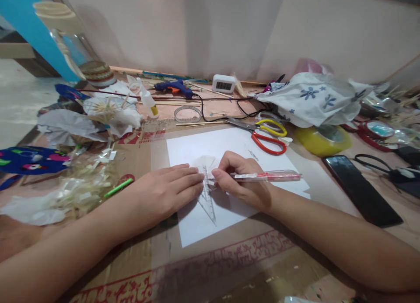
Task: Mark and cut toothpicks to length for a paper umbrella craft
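My left hand lies flat, fingers stretched out, pressing on a clear set square. The set square rests on a sheet of white paper. Between the fingers of my right hand is a pen with a clear and red barrel, its tip at the edge of the set square. A small pale many-sided piece, perhaps thin paper, shows just beyond my fingertips; the hands partly cover it. Scissors with one red and one yellow handle lie at the paper's far edge.
Under the paper is a cardboard sheet. To the right are yellow tape and a black phone. A glue gun, a glue bottle and a white digital clock stand behind. Scraps and a green pen-like stick lie left.
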Available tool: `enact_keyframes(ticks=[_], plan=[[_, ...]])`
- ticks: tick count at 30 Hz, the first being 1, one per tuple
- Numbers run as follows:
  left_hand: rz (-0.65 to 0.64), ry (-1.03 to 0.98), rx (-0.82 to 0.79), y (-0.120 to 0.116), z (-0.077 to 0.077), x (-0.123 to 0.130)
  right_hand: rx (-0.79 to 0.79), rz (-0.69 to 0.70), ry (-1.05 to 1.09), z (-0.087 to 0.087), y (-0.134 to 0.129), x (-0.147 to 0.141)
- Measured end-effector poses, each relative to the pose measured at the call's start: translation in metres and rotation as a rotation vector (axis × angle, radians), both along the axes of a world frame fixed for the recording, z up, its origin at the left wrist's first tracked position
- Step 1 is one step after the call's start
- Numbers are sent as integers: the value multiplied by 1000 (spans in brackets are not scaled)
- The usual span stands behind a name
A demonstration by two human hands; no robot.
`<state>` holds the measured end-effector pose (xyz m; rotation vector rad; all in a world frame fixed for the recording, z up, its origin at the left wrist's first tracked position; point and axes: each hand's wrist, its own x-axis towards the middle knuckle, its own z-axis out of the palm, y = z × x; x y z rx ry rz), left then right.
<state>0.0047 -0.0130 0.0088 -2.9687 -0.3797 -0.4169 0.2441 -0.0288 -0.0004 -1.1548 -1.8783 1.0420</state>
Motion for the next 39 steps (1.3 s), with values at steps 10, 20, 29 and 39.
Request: enact_keyframes(ticks=[10, 20, 29, 39], plan=[[-13, -42, -23, -1, -2, 0, -25, -41, -42, 0, 6, -5], [-10, -28, -40, 0, -2, 3, -27, -54, -105, -2, 6, -8], [-24, -60, -81, 1, -8, -2, 13, -45, -151, -2, 8, -12], [-30, -57, -47, 1, -4, 2, 57, -35, -203, -2, 9, -12]])
